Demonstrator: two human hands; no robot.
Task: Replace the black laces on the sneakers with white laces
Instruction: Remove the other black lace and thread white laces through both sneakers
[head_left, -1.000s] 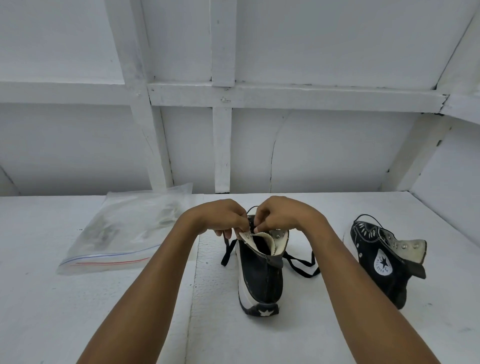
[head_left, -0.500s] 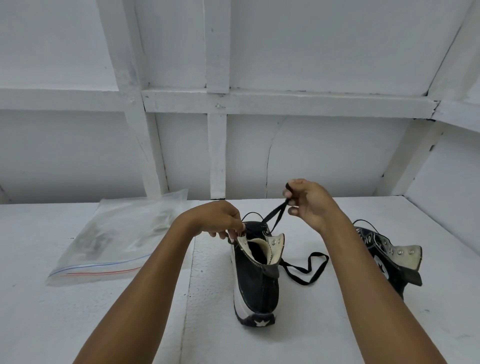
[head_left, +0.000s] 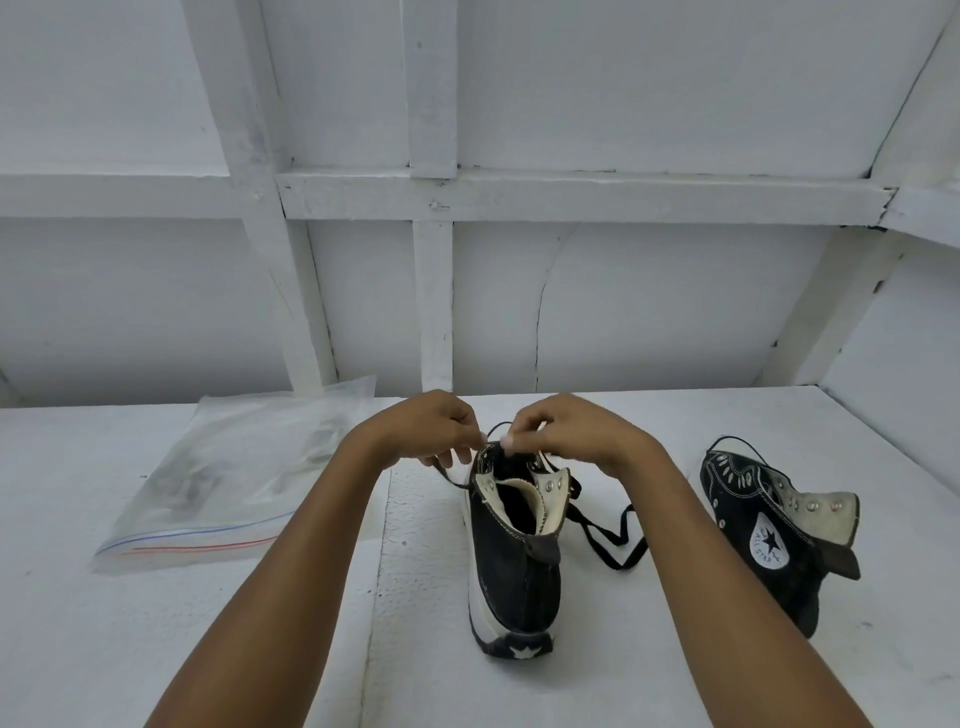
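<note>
Early in the job, by the look of it. Working at the top eyelets of the near sneaker (head_left: 514, 561), upright mid-desk (head_left: 156, 649), heel toward the camera. Pinching the black lace (head_left: 613, 540) there with left hand (head_left: 436, 434) and right hand (head_left: 566, 434), each grip narrow, curled on the strand. Partly unthreaded, trailing loose on the desk just right of the shoe. Well apart at right, tipped over: the second sneaker (head_left: 769, 545), apparently not yet stripped. Nowhere threaded with white; perhaps inside the zip bag (head_left: 234, 467) at left, too hazy to tell.
</note>
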